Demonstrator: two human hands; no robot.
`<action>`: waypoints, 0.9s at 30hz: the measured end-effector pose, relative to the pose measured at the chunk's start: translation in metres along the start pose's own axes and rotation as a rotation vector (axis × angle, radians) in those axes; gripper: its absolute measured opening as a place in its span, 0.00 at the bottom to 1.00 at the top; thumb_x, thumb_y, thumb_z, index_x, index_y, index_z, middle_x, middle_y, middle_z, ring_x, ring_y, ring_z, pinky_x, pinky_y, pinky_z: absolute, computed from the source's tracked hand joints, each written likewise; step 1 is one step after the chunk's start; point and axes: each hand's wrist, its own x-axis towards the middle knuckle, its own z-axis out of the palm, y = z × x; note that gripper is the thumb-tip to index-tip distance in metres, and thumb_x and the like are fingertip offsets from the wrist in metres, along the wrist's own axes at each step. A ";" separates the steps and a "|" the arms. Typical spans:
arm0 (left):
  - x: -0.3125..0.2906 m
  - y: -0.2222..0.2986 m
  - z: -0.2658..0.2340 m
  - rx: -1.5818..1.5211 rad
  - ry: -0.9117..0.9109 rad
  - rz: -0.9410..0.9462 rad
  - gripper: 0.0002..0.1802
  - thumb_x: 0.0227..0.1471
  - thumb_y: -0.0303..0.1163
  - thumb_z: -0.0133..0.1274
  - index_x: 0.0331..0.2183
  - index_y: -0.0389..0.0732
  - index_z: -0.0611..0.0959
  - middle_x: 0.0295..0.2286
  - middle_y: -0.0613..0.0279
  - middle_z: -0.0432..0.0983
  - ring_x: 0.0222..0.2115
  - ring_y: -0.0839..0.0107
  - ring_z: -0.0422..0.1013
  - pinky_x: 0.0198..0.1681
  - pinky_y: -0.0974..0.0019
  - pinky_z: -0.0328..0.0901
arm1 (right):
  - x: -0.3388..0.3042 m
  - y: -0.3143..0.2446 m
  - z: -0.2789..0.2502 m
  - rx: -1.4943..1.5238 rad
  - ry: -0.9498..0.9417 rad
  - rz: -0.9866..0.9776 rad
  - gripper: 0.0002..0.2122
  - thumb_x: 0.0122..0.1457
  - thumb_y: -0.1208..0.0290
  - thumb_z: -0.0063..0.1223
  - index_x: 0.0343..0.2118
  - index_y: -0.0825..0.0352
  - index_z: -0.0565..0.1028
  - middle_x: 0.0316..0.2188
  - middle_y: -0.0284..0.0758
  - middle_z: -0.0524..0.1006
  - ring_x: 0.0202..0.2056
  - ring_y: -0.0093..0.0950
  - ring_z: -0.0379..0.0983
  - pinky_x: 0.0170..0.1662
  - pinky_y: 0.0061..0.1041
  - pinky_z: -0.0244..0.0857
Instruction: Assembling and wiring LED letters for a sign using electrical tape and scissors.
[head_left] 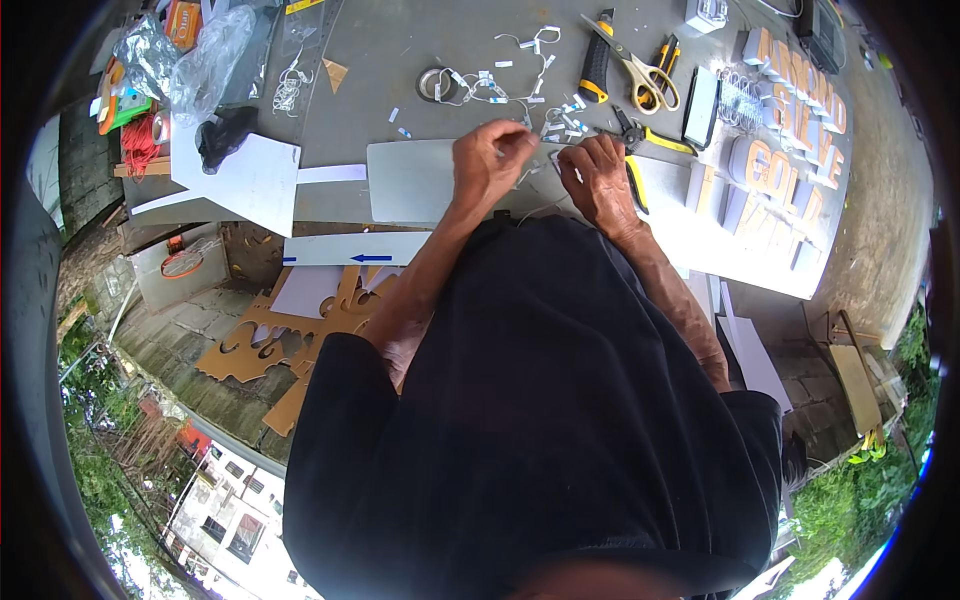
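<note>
My left hand (488,165) hovers above the near part of the table, its thumb and fingers curled together. Whatever is between those fingertips is hidden or too small to name. Close to its right, my right hand (598,180) has its fingers bent down and closed, with a small pale piece at the fingertips that I cannot identify. Beyond both hands lies a tangled string of small white-and-blue modules on thin wire (490,92). A roll of tape (435,85) sits at its left. Yellow-and-black handled pliers (655,138) lie just past my right hand.
Scissors (640,75) and a black-and-yellow utility knife (597,62) lie farther back. Raised block letters (765,165) stand on a white panel at right. A grey sheet (400,180) rests beside my left forearm. Plastic bags (212,55) and red wire (142,148) lie far left.
</note>
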 end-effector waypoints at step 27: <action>0.098 -0.068 -0.115 0.726 0.077 0.301 0.41 0.30 0.38 0.76 0.49 0.39 0.77 0.45 0.52 0.74 0.48 0.53 0.70 0.54 0.54 0.66 | -0.031 0.013 0.026 -0.107 0.047 0.086 0.09 0.54 0.74 0.61 0.38 0.66 0.78 0.34 0.37 0.74 0.42 0.38 0.69 0.47 0.37 0.63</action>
